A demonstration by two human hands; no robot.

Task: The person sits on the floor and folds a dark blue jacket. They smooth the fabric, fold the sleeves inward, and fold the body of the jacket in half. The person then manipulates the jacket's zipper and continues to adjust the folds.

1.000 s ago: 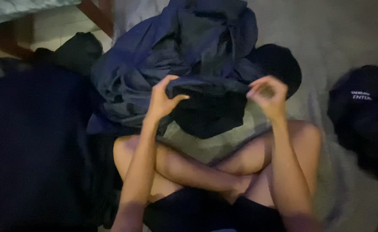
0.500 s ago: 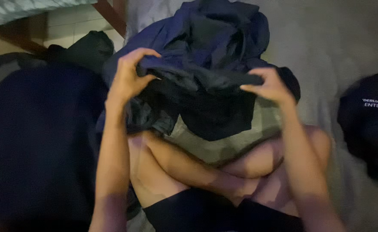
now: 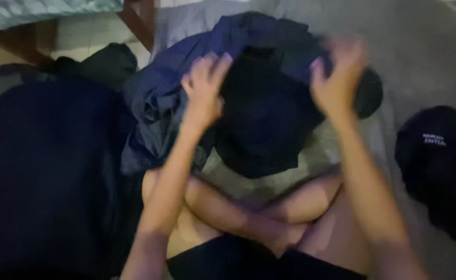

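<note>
I sit cross-legged on a grey blanket (image 3: pixel 425 57). A black garment (image 3: pixel 261 119) hangs in front of me over my legs. My left hand (image 3: pixel 204 88) grips its upper left edge, and my right hand (image 3: pixel 337 78) grips its upper right edge; that hand is blurred by motion. Behind the garment lies a heap of dark blue clothes (image 3: pixel 171 88). An olive cloth (image 3: pixel 311 161) lies under the black garment, across my shins.
A large dark cloth mass (image 3: pixel 41 176) fills the left side. A black garment with white print (image 3: pixel 438 155) lies at the right. A wooden bed leg (image 3: pixel 137 23) and pale floor tiles (image 3: pixel 85 39) are at the top left.
Both hands have lifted the black garment higher and held it further apart, so it now hangs lengthwise. The view has shifted slightly.
</note>
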